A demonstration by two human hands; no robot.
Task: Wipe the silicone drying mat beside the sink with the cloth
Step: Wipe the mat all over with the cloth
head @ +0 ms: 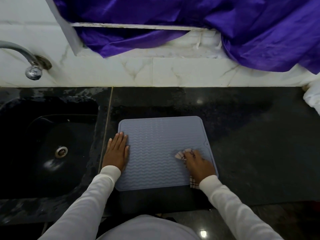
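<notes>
A grey-blue silicone drying mat [155,149] with wavy ridges lies flat on the black counter, just right of the sink. My left hand [116,151] lies flat with straight fingers on the mat's left edge, partly on the counter. My right hand [197,161] grips a checked pink-and-white cloth [180,155] and holds it against the mat's right side. Cloth sticks out beyond the fingertips and again under the wrist; the rest is hidden under the hand.
A black sink [48,149] with a metal drain [61,151] lies to the left, with a chrome tap [32,70] on the marble wall above it. Purple fabric [225,23] hangs over the window ledge behind. The counter [251,144] stretches right of the mat.
</notes>
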